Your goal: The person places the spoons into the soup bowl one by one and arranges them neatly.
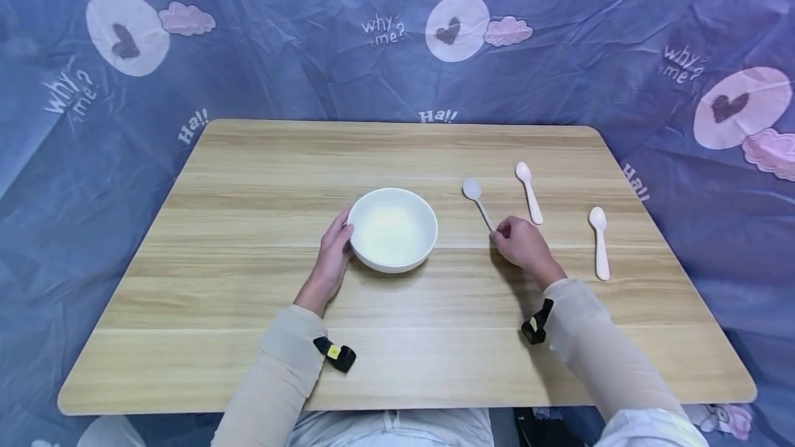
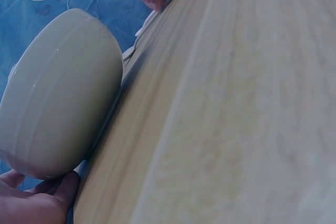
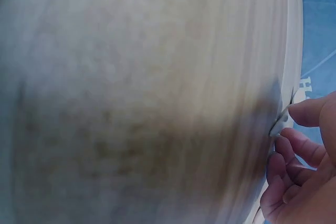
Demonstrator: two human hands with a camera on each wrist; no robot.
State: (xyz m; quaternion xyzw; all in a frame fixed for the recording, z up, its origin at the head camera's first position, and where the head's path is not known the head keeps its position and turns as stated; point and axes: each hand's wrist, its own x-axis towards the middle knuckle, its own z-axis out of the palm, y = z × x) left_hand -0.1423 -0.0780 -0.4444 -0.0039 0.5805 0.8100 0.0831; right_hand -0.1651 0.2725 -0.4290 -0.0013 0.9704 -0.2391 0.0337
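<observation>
A white bowl (image 1: 393, 230) stands upright near the middle of the table. My left hand (image 1: 333, 254) holds its left side, with the thumb by the rim and the other fingers partly hidden. From the left wrist view, the fingers touch the lower side of the bowl (image 2: 63, 93). To the right of the bowl, my right hand (image 1: 524, 245) pinches the handle end of a white spoon (image 1: 472, 190), whose head points away and to the left. In the right wrist view, thumb and fingers of the right hand (image 3: 310, 171) meet at the handle.
Two more white spoons lie to the right: one spoon (image 1: 524, 174) just beyond the right hand, another spoon (image 1: 599, 247) nearer the right edge. The wood-grain table (image 1: 248, 336) has rounded corners. A blue printed cloth (image 1: 279, 54) hangs behind it.
</observation>
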